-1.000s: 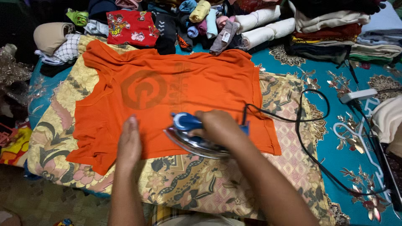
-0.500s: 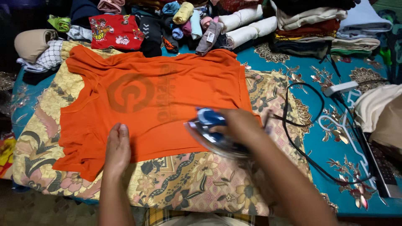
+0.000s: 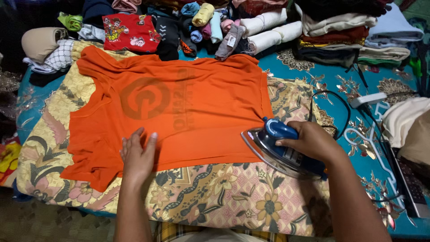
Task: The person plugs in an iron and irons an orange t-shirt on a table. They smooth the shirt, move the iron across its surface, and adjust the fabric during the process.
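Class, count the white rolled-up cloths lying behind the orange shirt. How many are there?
2: upper roll and lower roll, side by side behind the orange shirt, right of centre. Others may be buried among the clothes.

The wide middle of the flat orange cotton shirt [image 3: 197,107] is left free for passing. The far edge is blocked by rolled and stacked clothes [image 3: 268,27]. At the right side, the way is crossed by a black looped cord [image 3: 333,96] and a white plastic hanger [image 3: 371,143].
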